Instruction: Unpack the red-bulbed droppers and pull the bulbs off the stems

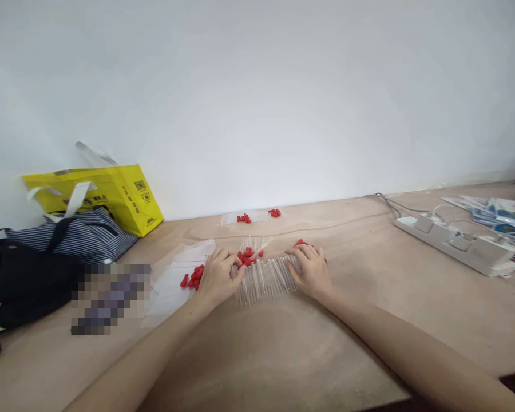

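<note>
A row of thin clear tubes [266, 280] lies side by side on the wooden table, between my two hands. My left hand [221, 274] rests at the row's left end, fingers curved and apart, its thumb touching the tubes. At the right end is my right hand [309, 269], fingers spread, with the thumb against the outer tubes. Neither hand visibly grips anything. Small red rubber bulbs [248, 257] lie behind the row, and more red bulbs [193, 278] sit left of my left hand on clear plastic bags [167, 297]. Others are partly hidden behind my right hand.
Farther back, red bulbs [244, 218] lie on a clear packet [229, 220] near the wall. To the left stand a yellow bag [129, 194], a striped bag [90, 234] and a black bag [30, 286]. A power strip [450, 246] with cables and some printed packets [493, 209] lie right.
</note>
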`<action>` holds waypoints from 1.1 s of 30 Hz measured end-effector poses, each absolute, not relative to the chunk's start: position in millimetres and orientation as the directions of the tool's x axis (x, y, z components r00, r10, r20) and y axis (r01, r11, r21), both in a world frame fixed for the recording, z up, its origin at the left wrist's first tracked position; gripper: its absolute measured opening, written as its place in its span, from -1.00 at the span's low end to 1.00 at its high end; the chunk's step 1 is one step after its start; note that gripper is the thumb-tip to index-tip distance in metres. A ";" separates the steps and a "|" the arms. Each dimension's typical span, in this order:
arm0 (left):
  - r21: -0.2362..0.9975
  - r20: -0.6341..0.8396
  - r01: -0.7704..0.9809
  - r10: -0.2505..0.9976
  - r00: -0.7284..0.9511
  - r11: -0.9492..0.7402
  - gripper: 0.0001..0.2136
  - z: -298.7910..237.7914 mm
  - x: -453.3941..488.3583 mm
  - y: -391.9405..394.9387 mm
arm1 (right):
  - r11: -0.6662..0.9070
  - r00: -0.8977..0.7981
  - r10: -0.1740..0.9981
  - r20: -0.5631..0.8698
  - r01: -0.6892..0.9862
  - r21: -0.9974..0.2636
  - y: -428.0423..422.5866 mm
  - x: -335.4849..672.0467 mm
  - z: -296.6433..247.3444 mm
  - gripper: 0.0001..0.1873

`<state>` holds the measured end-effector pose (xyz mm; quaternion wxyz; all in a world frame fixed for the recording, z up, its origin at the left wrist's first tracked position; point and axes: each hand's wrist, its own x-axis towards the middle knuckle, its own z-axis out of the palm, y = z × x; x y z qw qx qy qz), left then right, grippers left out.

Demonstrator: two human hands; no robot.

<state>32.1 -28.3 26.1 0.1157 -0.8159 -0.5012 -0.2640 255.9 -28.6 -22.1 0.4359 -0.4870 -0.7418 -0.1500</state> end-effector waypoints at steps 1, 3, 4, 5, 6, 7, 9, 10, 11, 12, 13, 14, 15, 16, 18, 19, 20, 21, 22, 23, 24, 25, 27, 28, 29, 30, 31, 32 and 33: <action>0.064 0.558 0.847 0.722 0.408 -0.528 -0.89 23.6 26.9 -35.5 | 0.493 -0.174 0.563 0.808 0.855 -0.160 -31.0 252.7 -19.8 -0.77; 0.017 0.572 0.792 0.655 0.493 -0.611 -0.90 18.9 20.7 -47.9 | 0.550 -0.276 0.505 0.818 0.833 -0.059 -35.4 246.4 -16.4 -0.70; -0.010 0.584 0.773 0.624 0.519 -0.634 -0.90 16.9 19.7 -52.8 | 0.594 -0.341 0.475 0.811 0.805 -0.009 -37.1 243.6 -15.7 -0.69; -0.033 0.599 0.759 0.595 0.536 -0.650 -0.90 15.0 19.9 -56.8 | 0.638 -0.404 0.446 0.798 0.770 0.034 -38.4 241.2 -15.8 -0.71; -0.051 0.618 0.749 0.569 0.543 -0.660 -0.90 13.1 21.0 -59.9 | 0.675 -0.457 0.421 0.784 0.735 0.066 -39.2 239.2 -16.7 -0.74; -0.063 0.637 0.742 0.545 0.545 -0.667 -0.90 11.2 22.6 -62.0 | 0.702 -0.493 0.400 0.772 0.706 0.088 -39.6 237.5 -18.2 -0.77; -0.075 0.669 0.728 0.507 0.543 -0.681 -0.91 6.9 26.1 -64.1 | 0.724 -0.525 0.381 0.761 0.682 0.108 -39.8 234.9 -22.3 -0.82; -0.074 0.684 0.724 0.493 0.538 -0.686 -0.91 4.5 27.7 -64.1 | 0.723 -0.527 0.380 0.760 0.682 0.111 -39.9 233.8 -24.3 -0.83; -0.070 0.695 0.721 0.485 0.531 -0.689 -0.91 1.9 29.1 -63.8 | 0.720 -0.525 0.379 0.762 0.685 0.113 -40.1 232.7 -26.2 -0.83; -0.067 0.703 0.718 0.478 0.527 -0.693 -0.91 -0.7 30.4 -63.0 | 0.718 -0.522 0.379 0.764 0.687 0.113 -40.5 231.6 -27.7 -0.82; -0.066 0.705 0.712 0.473 0.529 -0.699 -0.90 -3.3 31.5 -62.0 | 0.717 -0.519 0.378 0.766 0.688 0.112 -41.2 230.5 -28.9 -0.81; -0.068 0.701 0.704 0.468 0.538 -0.707 -0.87 -5.6 32.5 -60.8 | 0.719 -0.516 0.376 0.770 0.687 0.109 -42.3 229.4 -29.6 -0.80; -0.069 0.692 0.696 0.469 0.549 -0.715 -0.85 -7.6 33.3 -59.6 | 0.722 -0.516 0.375 0.770 0.684 0.106 -43.5 228.4 -29.9 -0.79; -0.069 0.681 0.692 0.473 0.559 -0.719 -0.84 -9.1 34.1 -58.6 | 0.725 -0.519 0.379 0.766 0.681 0.103 -44.9 227.6 -30.0 -0.79; -0.056 0.667 0.702 0.496 0.556 -0.710 -0.84 -10.5 35.1 -57.3 | 0.726 -0.527 0.403 0.748 0.682 0.089 -47.5 226.9 -29.8 -0.77; -0.048 0.660 0.712 0.513 0.548 -0.700 -0.85 -10.3 35.2 -57.3 | 0.727 -0.533 0.417 0.736 0.682 0.082 -48.6 227.1 -29.7 -0.76; -0.041 0.652 0.722 0.529 0.543 -0.691 -0.84 -9.7 35.0 -57.8 | 0.729 -0.539 0.431 0.724 0.681 0.073 -49.4 227.6 -29.7 -0.76; -0.039 0.640 0.729 0.543 0.543 -0.683 -0.84 -8.7 34.5 -58.8 | 0.732 -0.542 0.439 0.716 0.678 0.064 -49.9 228.4 -29.8 -0.76; -0.040 0.625 0.734 0.557 0.547 -0.677 -0.83 -7.4 33.9 -60.0 | 0.738 -0.545 0.441 0.713 0.672 0.058 -50.3 229.2 -30.0 -0.76; -0.044 0.608 0.738 0.568 0.555 -0.674 -0.82 -6.0 33.2 -61.5 | 0.745 -0.549 0.438 0.712 0.665 0.054 -50.4 230.1 -30.2 -0.76; -0.050 0.596 0.741 0.575 0.560 -0.670 -0.82 -4.8 32.6 -63.1 | 0.751 -0.552 0.432 0.713 0.658 0.053 -50.5 230.8 -30.4 -0.77; -0.057 0.593 0.743 0.576 0.562 -0.666 -0.82 -3.7 32.2 -64.6 | 0.755 -0.553 0.427 0.716 0.653 0.054 -50.5 231.2 -30.5 -0.77; -0.074 0.606 0.739 0.559 0.566 -0.669 -0.82 -2.8 32.8 -67.0 | 0.759 -0.551 0.417 0.723 0.649 0.056 -50.9 230.8 -30.1 -0.77; -0.080 0.619 0.734 0.544 0.566 -0.674 -0.82 -2.9 33.7 -68.0 | 0.760 -0.550 0.413 0.726 0.647 0.058 -51.3 230.1 -29.7 -0.77; -0.083 0.632 0.728 0.529 0.567 -0.681 -0.81 -3.5 34.8 -68.6 | 0.761 -0.548 0.407 0.731 0.646 0.059 -51.9 229.3 -29.3 -0.77; -0.082 0.642 0.720 0.516 0.567 -0.689 -0.80 -4.2 35.9 -69.0 | 0.763 -0.545 0.402 0.736 0.643 0.060 -52.5 228.7 -28.9 -0.76; -0.079 0.650 0.710 0.504 0.568 -0.699 -0.80 -5.1 36.4 -69.1 | 0.765 -0.544 0.396 0.740 0.641 0.061 -53.0 228.6 -28.7 -0.76; -0.075 0.655 0.701 0.495 0.571 -0.709 -0.79 -6.0 36.0 -68.9 | 0.769 -0.544 0.389 0.744 0.636 0.062 -53.5 229.3 -28.7 -0.76; -0.070 0.657 0.693 0.489 0.573 -0.717 -0.77 -6.6 34.3 -68.4 | 0.774 -0.543 0.383 0.747 0.631 0.062 -53.5 231.3 -29.1 -0.76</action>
